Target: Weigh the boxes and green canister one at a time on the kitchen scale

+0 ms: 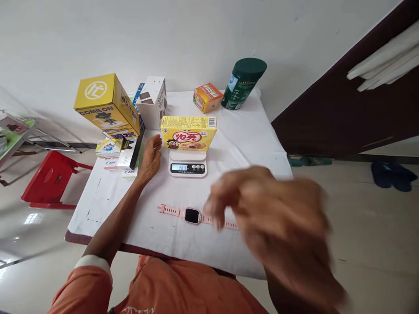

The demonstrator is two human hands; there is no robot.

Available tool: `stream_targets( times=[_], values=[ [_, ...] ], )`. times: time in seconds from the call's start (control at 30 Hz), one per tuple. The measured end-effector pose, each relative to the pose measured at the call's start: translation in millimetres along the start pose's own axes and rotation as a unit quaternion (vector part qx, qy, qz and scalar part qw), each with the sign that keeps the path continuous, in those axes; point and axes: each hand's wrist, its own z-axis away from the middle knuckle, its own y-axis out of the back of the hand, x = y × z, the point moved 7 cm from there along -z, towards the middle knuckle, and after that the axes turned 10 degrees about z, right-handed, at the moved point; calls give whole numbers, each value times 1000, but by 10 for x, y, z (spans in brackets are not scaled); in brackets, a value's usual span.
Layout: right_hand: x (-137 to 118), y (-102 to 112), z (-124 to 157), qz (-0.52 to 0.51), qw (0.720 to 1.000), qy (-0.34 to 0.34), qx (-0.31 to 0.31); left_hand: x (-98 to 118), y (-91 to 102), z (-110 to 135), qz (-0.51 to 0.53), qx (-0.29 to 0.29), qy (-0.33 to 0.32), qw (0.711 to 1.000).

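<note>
A yellow snack box (189, 132) with red lettering stands on a small white kitchen scale (187, 164) whose display reads 283. My left hand (151, 158) rests on the white tablecloth just left of the scale, fingers loosely curled and holding nothing. My right hand (268, 218) hovers close to the camera over the table's right front, smeared by motion, fingers hanging down. A pink smartwatch (192, 215) lies flat on the cloth below the scale, its right strap partly hidden by my right hand.
A large yellow box (104, 104) and a white carton (153, 100) stand at the back left, several small boxes (119, 152) below them. An orange box (207, 97) and a green canister (242, 83) sit at the back. A red stool (49, 179) stands left of the table (248, 144).
</note>
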Motion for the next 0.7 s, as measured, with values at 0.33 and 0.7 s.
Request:
stream_targets(
  times=[0.33,0.7],
  values=[
    [1973,852,-488,-42,920,-210,327,-154,-54,33,22,0,68,997],
    [2055,715,-441,102,950,-187,229,-28,-95,97,1,19,69,997]
  ],
)
